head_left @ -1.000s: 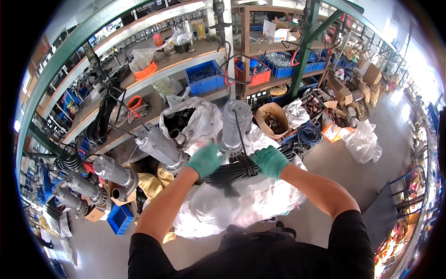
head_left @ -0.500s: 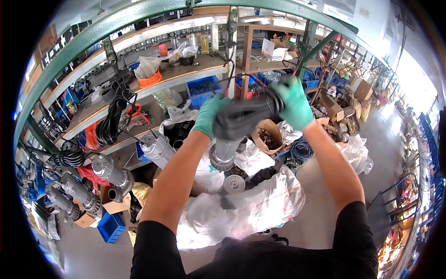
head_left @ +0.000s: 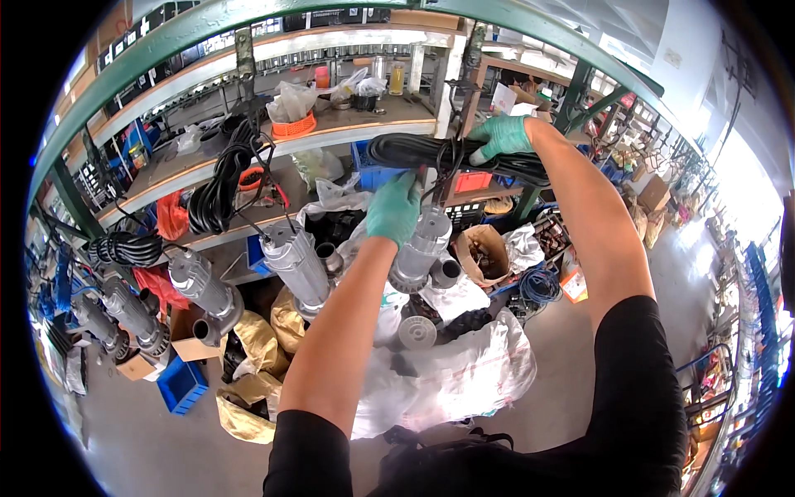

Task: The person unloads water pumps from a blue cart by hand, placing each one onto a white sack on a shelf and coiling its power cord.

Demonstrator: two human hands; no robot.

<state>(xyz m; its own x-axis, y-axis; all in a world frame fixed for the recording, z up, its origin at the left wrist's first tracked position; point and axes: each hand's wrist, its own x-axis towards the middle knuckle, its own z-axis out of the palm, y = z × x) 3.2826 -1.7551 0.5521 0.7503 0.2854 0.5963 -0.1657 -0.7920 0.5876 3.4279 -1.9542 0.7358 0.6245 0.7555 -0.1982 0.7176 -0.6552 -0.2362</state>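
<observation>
A coiled black cable [head_left: 414,151] hangs in front of the shelf, above a grey metal submersible pump [head_left: 424,240]. My right hand [head_left: 503,137], in a green glove, grips the coil from above, its thumb on the near side. My left hand [head_left: 394,209], gloved likewise, is closed just under the coil at the pump's upper left. Its fingertips are partly hidden, and what they hold does not show clearly. Another grey pump [head_left: 296,269] hangs to the left, with a second black cable coil [head_left: 222,186] above it.
More pumps [head_left: 203,290] hang along the rack at left. White sacks [head_left: 464,373] lie below the pump, with a round grey disc [head_left: 417,332] on them. A blue bin [head_left: 181,384] sits on the floor. A green rack beam [head_left: 331,10] crosses overhead.
The cable coil has moved up against the shelf and lies stretched sideways. My left hand has let go of its left end and moved down towards the pump. The view has shifted left.
</observation>
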